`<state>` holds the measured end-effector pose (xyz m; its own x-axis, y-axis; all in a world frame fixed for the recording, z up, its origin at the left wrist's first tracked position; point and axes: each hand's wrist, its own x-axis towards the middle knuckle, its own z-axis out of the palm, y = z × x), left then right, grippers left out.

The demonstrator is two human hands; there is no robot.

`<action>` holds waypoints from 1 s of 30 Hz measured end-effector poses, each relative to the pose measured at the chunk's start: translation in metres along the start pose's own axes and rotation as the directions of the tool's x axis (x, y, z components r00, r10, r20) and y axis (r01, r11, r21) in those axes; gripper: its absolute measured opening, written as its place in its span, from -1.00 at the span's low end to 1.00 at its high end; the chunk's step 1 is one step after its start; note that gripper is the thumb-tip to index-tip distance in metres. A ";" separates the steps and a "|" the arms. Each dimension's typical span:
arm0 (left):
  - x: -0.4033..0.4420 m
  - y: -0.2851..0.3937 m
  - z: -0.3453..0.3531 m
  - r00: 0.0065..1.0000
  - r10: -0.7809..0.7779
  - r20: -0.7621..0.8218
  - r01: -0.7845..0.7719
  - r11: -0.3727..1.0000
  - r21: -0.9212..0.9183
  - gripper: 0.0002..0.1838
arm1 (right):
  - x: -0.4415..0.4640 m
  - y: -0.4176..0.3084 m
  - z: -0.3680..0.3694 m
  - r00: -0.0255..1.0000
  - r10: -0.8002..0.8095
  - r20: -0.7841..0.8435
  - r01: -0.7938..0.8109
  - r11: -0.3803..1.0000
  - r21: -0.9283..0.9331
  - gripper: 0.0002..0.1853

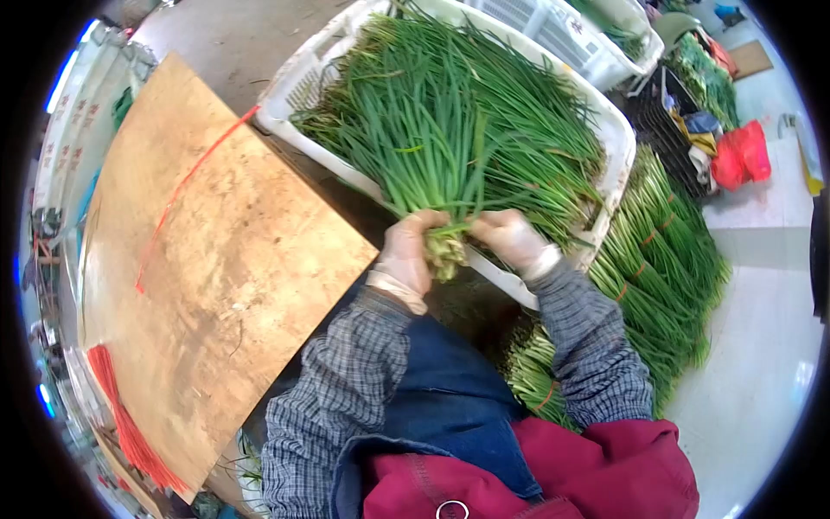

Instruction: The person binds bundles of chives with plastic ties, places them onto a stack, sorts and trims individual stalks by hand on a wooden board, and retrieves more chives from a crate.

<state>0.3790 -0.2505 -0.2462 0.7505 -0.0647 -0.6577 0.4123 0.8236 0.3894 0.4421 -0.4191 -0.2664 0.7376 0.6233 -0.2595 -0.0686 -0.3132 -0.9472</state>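
A bunch of long green stalks [428,151] with pale root ends lies over the near edge of a white crate [324,149] filled with loose greens [536,121]. My left hand [406,258], in a thin pale glove, is wrapped round the bunch just above its root ends. On the other side, my right hand [512,238], gloved too, is closed with its fingertips pinching a few green strands at the bunch's neck. The palms and some fingers are hidden.
To the left is a wooden board [233,277] with one red tie [184,186] across it and a bundle of red ties [130,424] at its near edge. Tied green bundles [648,268] are stacked right of the crate. Behind stand another white crate [562,43] and a red bag [742,156].
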 end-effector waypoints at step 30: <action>-0.487 -0.032 -0.115 0.110 0.737 -0.666 -0.751 0.501 0.430 -0.69 | -0.105 -0.204 0.284 0.287 -0.024 0.958 -0.005 1.000 0.027 -0.40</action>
<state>-0.0592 -0.1805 -0.0130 0.0424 0.9757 -0.2150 -0.1351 0.2189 0.9664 0.1878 -0.2166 -0.0999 -0.4295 0.8728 -0.2319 -0.0902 -0.2970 -0.9506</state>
